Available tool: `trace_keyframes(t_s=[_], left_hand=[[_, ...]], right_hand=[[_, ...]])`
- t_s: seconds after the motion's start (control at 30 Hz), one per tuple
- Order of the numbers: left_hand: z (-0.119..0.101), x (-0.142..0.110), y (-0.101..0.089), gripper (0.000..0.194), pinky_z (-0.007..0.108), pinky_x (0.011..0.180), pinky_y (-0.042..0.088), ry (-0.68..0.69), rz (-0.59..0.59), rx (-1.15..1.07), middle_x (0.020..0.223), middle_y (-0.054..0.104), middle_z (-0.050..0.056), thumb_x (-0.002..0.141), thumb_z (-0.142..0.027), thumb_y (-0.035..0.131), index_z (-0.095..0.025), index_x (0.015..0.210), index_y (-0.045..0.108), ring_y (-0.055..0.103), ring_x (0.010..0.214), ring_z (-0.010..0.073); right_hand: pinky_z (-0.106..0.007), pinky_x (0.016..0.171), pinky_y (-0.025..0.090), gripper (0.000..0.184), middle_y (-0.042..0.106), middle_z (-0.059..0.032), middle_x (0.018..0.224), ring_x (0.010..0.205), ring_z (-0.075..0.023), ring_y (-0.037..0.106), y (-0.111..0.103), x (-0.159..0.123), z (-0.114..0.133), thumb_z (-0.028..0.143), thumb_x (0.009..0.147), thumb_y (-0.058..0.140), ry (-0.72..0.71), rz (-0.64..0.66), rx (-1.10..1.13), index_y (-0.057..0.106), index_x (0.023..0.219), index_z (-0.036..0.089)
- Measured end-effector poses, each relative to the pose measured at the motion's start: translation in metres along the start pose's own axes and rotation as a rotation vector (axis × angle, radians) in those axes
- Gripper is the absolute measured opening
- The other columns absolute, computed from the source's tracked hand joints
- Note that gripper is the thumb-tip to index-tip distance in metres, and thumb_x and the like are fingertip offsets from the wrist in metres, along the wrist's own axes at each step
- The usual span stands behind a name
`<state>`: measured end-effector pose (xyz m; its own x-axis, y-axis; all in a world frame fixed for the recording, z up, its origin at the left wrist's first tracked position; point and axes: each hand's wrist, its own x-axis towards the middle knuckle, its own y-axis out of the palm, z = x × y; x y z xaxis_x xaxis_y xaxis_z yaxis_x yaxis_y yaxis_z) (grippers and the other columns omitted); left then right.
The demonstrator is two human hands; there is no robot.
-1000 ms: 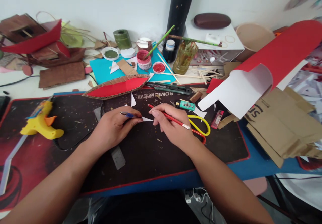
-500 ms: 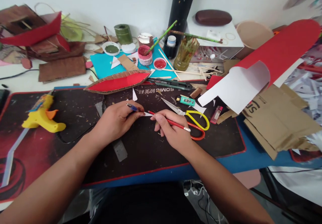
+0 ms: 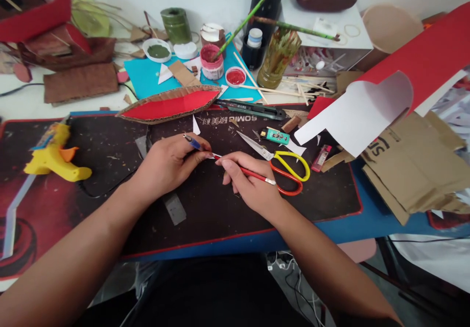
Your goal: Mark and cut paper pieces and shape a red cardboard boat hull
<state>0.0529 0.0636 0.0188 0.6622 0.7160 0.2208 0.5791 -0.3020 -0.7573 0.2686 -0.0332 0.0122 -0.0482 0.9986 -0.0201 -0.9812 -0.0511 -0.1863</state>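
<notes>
My left hand (image 3: 167, 165) rests on the black mat (image 3: 205, 209) with its fingers closed round a blue pen (image 3: 193, 142); its fingertips also pinch a small white paper scrap, mostly hidden. My right hand (image 3: 249, 185) is closed on a red pencil (image 3: 249, 173), whose tip meets the left fingertips at the middle of the mat. Scissors (image 3: 282, 165) with yellow and red handles lie just right of the right hand.
A red-lined cardboard boat shape (image 3: 171, 104) lies beyond the hands. A yellow glue gun (image 3: 55, 155) is at the left. Paint pots (image 3: 211, 62), brushes and a black flask stand at the back. Red-and-white card (image 3: 385, 87) and brown cardboard (image 3: 414, 165) fill the right.
The white paper triangle has been drawn in under my left fingertips and now barely shows. Both hands stay together at the mat's middle. The view has tilted down slightly.
</notes>
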Motion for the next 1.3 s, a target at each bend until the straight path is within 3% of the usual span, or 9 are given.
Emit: trace_keyframes(t_s=[1.3], left_hand=[[-0.0002, 0.0012, 0.0001, 0.025, 0.031, 0.084, 0.059, 0.0, 0.012, -0.022, 0.099, 0.081, 0.005, 0.109, -0.036, 0.056, -0.021, 0.102, 0.076, 0.076, 0.09, 0.0211]], right_hand=[[-0.025, 0.061, 0.051, 0.033, 0.071, 0.0011, 0.073, 0.065, -0.0125, 0.067, 0.0034, 0.0022, 0.0044, 0.044, 0.113, 0.057, -0.025, 0.024, -0.131, 0.076, 0.097, 0.023]])
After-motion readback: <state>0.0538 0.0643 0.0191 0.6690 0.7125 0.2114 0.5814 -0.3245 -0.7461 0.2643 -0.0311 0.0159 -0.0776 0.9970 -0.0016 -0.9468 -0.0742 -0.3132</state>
